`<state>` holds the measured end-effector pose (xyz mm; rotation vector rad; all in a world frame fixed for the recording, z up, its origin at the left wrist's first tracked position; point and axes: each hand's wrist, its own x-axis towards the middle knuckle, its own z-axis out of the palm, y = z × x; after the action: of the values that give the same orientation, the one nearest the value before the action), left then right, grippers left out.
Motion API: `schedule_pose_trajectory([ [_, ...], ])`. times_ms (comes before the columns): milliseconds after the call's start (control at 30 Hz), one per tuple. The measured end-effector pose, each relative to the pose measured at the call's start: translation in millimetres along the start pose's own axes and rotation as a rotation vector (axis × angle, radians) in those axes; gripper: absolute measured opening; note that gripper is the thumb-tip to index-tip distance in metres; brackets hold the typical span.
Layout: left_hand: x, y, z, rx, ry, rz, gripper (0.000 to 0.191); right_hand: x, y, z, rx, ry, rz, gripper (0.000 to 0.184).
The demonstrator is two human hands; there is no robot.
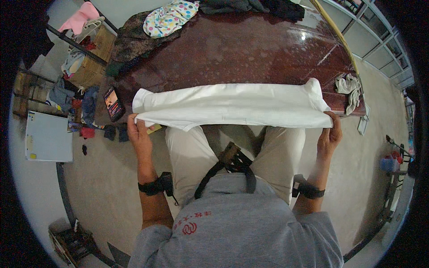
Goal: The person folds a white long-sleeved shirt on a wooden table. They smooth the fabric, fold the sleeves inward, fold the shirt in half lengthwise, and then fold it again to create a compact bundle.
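A white cloth garment [231,104] stretches in a long band across the front edge of the dark red table [234,53]. Its near edge hangs past the table, above my knees. My left hand [138,131] pinches the near left corner. At the opposite end, my right hand [330,132] grips the near right corner. Folds run along the cloth, and its far side rests on the tabletop. Whether it is a shirt or trousers I cannot tell.
A lit phone [114,104] lies at the table's left edge. Grey-white gloves [349,90] sit at the right corner. Toward the back are a polka-dot cloth [170,17] and dark clothes [234,6]. Shelves with clothing [62,93] stand to the left.
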<state>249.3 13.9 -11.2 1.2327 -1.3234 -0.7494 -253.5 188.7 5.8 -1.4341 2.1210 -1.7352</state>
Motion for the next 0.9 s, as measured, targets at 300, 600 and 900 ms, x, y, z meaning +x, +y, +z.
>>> schedule_pose_trajectory([
  [300, -17, 16, -15, 0.813, -0.300, 0.381, 0.043, -11, -1, -16, -0.575, -0.200, -0.071, 0.043],
  [600, -11, 18, -40, 0.312, -0.130, 0.064, 0.038, -14, -15, -32, 0.174, 0.022, 0.137, 0.034],
  [900, -14, 96, -7, -0.298, -0.253, -0.102, 0.065, 7, -47, -35, 0.417, -0.326, 0.343, 0.064],
])
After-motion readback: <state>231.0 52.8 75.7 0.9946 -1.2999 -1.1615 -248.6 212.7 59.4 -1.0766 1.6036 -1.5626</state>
